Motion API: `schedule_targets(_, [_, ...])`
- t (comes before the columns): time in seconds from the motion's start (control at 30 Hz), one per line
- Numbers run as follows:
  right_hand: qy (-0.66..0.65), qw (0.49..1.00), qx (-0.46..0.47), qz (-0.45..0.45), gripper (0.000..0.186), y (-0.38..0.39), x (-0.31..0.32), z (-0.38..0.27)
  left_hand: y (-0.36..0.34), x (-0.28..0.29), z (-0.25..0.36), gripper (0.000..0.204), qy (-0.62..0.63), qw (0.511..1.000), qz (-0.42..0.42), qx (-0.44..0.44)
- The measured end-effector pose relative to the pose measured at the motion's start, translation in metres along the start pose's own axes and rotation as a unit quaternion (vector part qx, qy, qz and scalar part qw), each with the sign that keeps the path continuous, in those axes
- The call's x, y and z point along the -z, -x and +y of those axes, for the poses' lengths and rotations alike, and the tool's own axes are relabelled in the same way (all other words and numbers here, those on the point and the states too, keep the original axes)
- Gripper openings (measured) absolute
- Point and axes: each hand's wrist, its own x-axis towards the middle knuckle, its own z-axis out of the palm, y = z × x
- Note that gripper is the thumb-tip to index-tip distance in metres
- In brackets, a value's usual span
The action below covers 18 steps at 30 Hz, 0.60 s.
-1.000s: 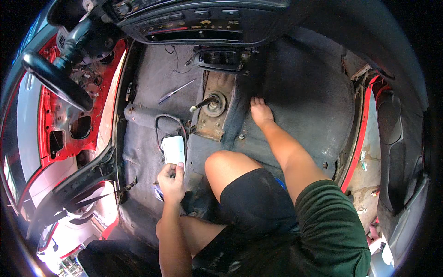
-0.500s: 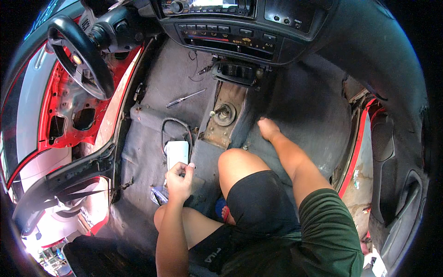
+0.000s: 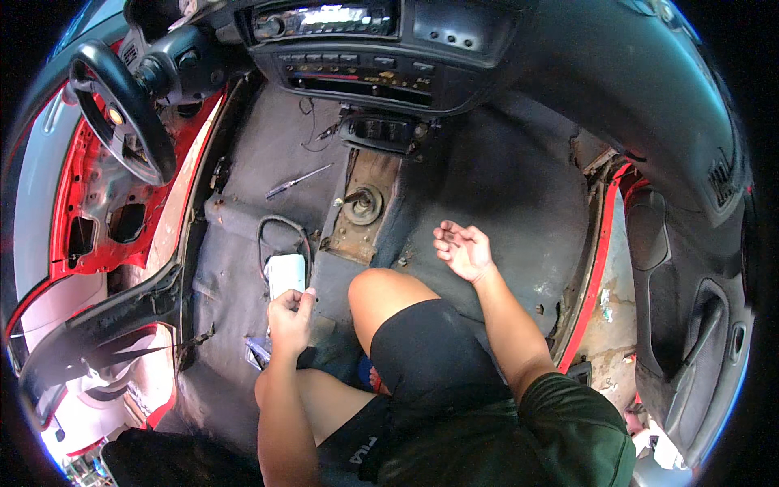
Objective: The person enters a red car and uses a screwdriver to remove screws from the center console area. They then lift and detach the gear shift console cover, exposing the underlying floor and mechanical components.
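Note:
My left hand (image 3: 290,323) is closed, its thumb on top, at the near end of a white rounded box-shaped object (image 3: 287,274). What its fingers hold is hidden. Around the far side of that object loops a dark cable (image 3: 282,220). My right hand (image 3: 462,250) is raised over the grey carpet on the right, palm turned up, fingers loosely bent and apart, with nothing visible in it. Between the hands and farther off, a gear lever base (image 3: 363,204) sits on a rusty floor tunnel plate (image 3: 350,243).
A screwdriver (image 3: 299,181) lies on the carpet at far left. The black dashboard (image 3: 357,81) spans the far side, with a steering wheel (image 3: 122,109) at its left. A small plastic packet (image 3: 258,351) is beside my left forearm. Red door sills (image 3: 599,268) edge the floor.
My right hand has lifted off the carpet, drawn nearer and turned palm up with its fingers loosened. My left hand stays by the white object. The whole view has shifted slightly.

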Motion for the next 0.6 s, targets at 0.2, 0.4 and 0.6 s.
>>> schedule_targets(0.2, [0.298,0.954,-0.032,-0.025,0.026,0.003,-0.017,-0.043,-0.002,-0.001,0.013,0.055,-0.036,0.994,-0.055,0.084])
schedule_targets(0.4, [0.921,0.382,-0.076,-0.018,0.023,0.106,-0.032,-0.130,0.004,-0.022,0.002,0.046,0.006,1.000,-0.019,0.022])
schedule_targets(0.6, [0.952,0.300,0.059,0.004,0.027,0.231,-0.212,-0.234,0.012,-0.015,0.007,0.043,0.005,1.000,0.003,-0.002])
